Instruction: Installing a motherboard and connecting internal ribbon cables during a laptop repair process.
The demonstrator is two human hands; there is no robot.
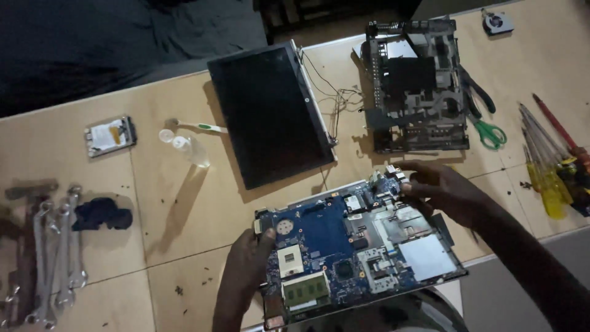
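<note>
1. I hold a blue laptop motherboard [350,246] over the near edge of a pale wooden table [184,203]; it tilts slightly.
2. My left hand [246,270] grips the board's left edge, thumb on top, fingers curled beneath.
3. My right hand [439,190] pinches the board's far right corner, fingers closed on it.
4. Beyond lie a detached laptop screen [270,110] and an empty black laptop chassis [418,86]; green-handled scissors [488,132] sit beside the chassis.
5. Screwdrivers [550,160] lie far right; spanners [52,258] far left; a hard drive [109,135] sits behind them.
</note>
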